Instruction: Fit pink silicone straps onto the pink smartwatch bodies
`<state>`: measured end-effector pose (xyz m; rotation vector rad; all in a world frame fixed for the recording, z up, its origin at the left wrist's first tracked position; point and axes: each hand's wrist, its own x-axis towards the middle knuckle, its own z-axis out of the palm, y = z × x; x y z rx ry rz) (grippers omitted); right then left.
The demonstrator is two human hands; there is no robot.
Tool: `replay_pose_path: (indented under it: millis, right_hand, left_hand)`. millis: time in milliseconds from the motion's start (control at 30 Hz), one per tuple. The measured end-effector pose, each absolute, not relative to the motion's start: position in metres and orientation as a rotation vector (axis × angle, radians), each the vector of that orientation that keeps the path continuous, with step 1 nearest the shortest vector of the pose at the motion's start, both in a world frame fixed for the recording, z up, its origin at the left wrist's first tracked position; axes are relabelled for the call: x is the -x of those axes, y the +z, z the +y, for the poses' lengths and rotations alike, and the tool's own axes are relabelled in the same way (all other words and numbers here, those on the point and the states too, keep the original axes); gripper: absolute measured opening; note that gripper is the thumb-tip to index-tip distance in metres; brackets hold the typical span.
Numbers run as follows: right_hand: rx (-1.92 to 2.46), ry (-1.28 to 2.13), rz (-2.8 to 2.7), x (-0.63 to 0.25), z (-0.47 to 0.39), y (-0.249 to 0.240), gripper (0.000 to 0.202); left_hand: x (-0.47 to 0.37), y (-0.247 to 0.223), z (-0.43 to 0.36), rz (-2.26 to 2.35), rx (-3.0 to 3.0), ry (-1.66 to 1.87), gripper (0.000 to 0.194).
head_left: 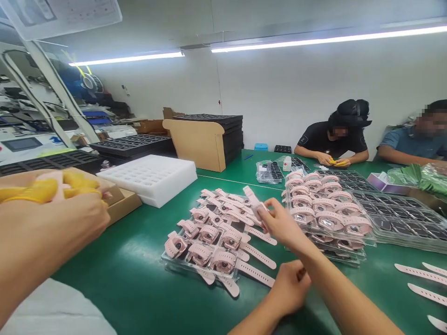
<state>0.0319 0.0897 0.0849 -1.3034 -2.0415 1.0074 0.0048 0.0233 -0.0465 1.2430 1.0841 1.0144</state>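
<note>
Between the thumb and fingers of my right hand [279,225] is a pink watch strap [250,194]; whether a watch body is on it is hidden. That hand hovers over the right edge of a clear tray of pink-strapped smartwatches [209,235], with several straps hanging over the tray's sides. My left hand [289,286] is curled closed beside the tray's near right corner, and its fingers hide whatever may be in it. Just to the right stands a stack of clear trays with more pink-strapped watches [324,207].
At left, a co-worker's hands [92,204] in yellow finger cots hold something pinkish near a white foam block [153,179]. Trays of dark watch faces [401,209] and loose straps [422,274] lie to the right. Across the table sit two people [331,139].
</note>
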Motion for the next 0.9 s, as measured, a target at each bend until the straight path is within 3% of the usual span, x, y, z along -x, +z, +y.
replay_pose_path:
  millis: [133, 300, 567, 700, 833, 900]
  right_hand:
    - [1.159, 1.484, -1.605, -0.121, 0.051, 0.076, 0.040]
    - [1.247, 1.743, -1.326, -0.171, 0.010, 0.035, 0.048]
    - [1.155, 1.925, -1.110, -0.192, 0.002, 0.010, 0.059]
    - [0.867, 2.098, -0.958, -0.217, 0.003, 0.015, 0.057]
    - [0.612, 1.951, -0.857, -0.225, 0.005, 0.015, 0.085]
    - [0.822, 1.760, -1.056, -0.219, 0.007, 0.011, 0.061]
  left_hand:
    - [-0.003, -0.045, 0.038, 1.012, -0.988, 1.200, 0.037]
    - [0.000, -0.022, 0.028, 0.726, -0.878, 1.201, 0.070]
    - [-0.002, -0.015, 0.024, 1.005, -1.058, 1.181, 0.042]
    - [0.002, -0.021, 0.032, 1.075, -0.985, 1.243, 0.042]
    - [0.000, -0.021, 0.029, 1.098, -1.072, 1.148, 0.042]
    - [-0.002, -0.019, 0.024, 1.119, -1.179, 1.049, 0.033]
